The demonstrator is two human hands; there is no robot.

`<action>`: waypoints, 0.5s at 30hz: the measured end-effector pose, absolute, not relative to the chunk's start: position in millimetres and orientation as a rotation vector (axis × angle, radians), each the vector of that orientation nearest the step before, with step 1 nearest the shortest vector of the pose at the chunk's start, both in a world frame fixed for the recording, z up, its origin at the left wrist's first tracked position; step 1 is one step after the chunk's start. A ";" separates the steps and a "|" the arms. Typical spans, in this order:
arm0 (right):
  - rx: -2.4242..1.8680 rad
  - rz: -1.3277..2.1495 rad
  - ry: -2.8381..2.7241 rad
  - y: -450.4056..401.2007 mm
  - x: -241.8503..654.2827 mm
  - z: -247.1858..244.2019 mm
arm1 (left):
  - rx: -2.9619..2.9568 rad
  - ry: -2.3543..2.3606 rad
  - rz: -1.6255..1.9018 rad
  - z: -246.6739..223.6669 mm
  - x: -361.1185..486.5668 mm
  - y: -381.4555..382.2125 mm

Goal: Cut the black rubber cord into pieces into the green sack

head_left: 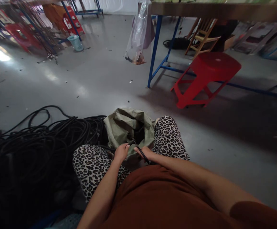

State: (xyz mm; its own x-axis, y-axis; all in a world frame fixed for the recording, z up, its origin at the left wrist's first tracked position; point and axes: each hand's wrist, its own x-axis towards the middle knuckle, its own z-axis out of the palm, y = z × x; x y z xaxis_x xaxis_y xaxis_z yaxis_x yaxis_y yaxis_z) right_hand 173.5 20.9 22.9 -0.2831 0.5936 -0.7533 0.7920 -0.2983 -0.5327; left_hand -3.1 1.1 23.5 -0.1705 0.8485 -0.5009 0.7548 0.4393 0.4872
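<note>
Between my knees stands an open woven sack (116,127), pale green, with dark contents I cannot make out. My left hand (121,152) is closed in a pinch at the sack's near rim, on a piece of black tubing (130,143). My right hand (145,153) is wrapped round what look like black-handled scissors (142,155). Their narrow blades point away from me over the sack, close to the tubing at my left fingertips. Whether the blades touch it cannot be made out.
A large heap of black tubing (45,140) lies on the floor to my left. A red plastic stool (207,76) stands ahead right, beside a blue-legged table (155,51). A clear plastic bag (138,35) hangs from its corner. Farther left is a light-blue basket (75,43).
</note>
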 end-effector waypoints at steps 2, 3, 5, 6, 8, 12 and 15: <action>1.780 -1.611 1.757 20.5 173.6 21.6 | 1.341 1.954 0.158 25.1 -2.6 1.5; 1.792 -1.615 1.749 20.5 173.6 22.1 | 1.341 1.953 0.154 25.8 -2.4 1.7; 1.807 -1.632 1.726 20.6 173.7 24.4 | 1.345 1.949 0.146 27.0 -2.0 1.8; 1.808 -1.641 1.715 20.7 173.8 25.9 | 1.347 1.945 0.141 27.5 -1.9 1.8; 1.810 -1.655 1.695 20.7 174.0 28.2 | 1.353 1.936 0.129 28.3 -1.7 1.7; 1.839 -1.687 1.665 19.9 174.4 27.7 | 1.361 1.932 0.102 29.9 -1.0 1.6; 1.885 -1.757 1.602 19.5 174.4 24.1 | 1.363 1.950 0.093 31.1 -0.6 1.6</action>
